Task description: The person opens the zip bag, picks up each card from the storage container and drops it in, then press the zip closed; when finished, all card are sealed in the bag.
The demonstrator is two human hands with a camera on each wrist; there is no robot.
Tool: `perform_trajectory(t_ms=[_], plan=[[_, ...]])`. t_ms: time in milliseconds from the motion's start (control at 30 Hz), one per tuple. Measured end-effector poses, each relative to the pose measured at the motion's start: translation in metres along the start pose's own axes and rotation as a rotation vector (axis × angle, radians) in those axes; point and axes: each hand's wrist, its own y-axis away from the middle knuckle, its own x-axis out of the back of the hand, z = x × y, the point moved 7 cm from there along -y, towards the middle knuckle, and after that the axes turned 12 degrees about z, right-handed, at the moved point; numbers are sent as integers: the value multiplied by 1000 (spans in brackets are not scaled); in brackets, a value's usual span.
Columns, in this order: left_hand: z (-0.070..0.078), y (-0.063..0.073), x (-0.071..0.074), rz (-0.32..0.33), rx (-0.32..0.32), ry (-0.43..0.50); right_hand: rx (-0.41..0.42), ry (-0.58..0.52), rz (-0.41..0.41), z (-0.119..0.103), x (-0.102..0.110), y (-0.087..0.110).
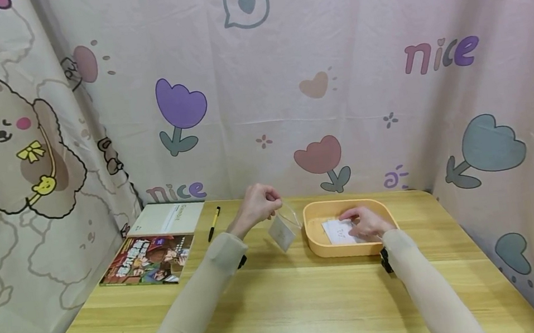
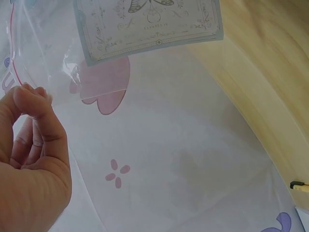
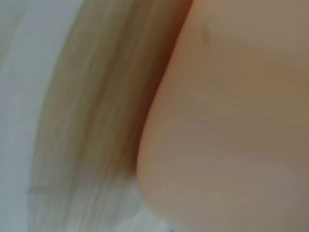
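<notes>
My left hand [image 1: 259, 203] pinches the bag [image 1: 283, 230] high so it hangs; whether my right hand [image 1: 367, 223] grips papers [image 1: 337, 231], I can't tell.

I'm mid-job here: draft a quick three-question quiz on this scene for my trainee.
1. True or false: the left hand holds the pen.
2. Where is the right hand? A) behind the orange tray; B) reaching into the orange tray; C) left of the orange tray.
3. Fill in: the pale booklet beyond the illustrated booklet bears the word ____.

Key: 1. False; it pinches a clear plastic bag. 2. B. 3. Gambit.
</notes>
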Motion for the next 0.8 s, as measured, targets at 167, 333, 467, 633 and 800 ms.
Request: perform_trajectory(t_ms=[167, 333, 467, 633, 800], plan=[[0, 0, 0, -2, 17, 2, 32, 1, -11, -2, -1, 1], [0, 0, 1, 0, 14, 9, 48, 10, -27, -1, -2, -1], [1, 0, 1, 0, 11, 15, 58, 10, -32, -2, -1, -1], [1, 0, 2, -1, 9, 21, 65, 4, -5, -3, 0, 0], [0, 1, 2, 1, 20, 22, 64, -31, 11, -4, 1, 2]])
